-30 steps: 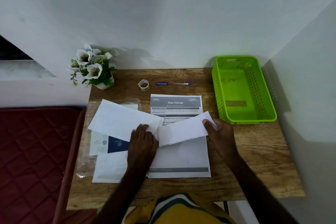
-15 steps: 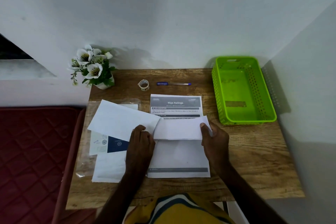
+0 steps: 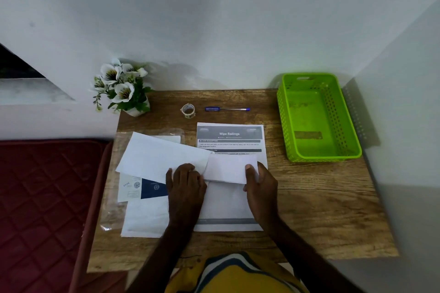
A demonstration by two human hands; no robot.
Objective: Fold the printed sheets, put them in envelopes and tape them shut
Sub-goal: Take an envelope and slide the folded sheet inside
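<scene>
**Folded sheet at the envelope's mouth**

Here, on the table [image 3: 309,209], the left hand [image 3: 184,185] lies on the right end of a white envelope [image 3: 157,157], fingers bent and bunched at its opening; whether they pinch the flap or only press it I cannot tell. The right hand [image 3: 258,188] grips a folded sheet [image 3: 228,167] at its right edge, thumb on top and fingers curled beneath. That sheet lies level, its left end touching the envelope's mouth, just right of the envelope. Under both hands lies a printed sheet [image 3: 229,137] headed "Wipe Railings". More envelopes [image 3: 145,219] sit below the envelope, nearer the person. A tape roll [image 3: 188,110] and a pen [image 3: 227,109] lie beyond it, towards the wall. A green basket [image 3: 316,116] stands well to its right, and flowers [image 3: 121,85] behind its left end.
</scene>
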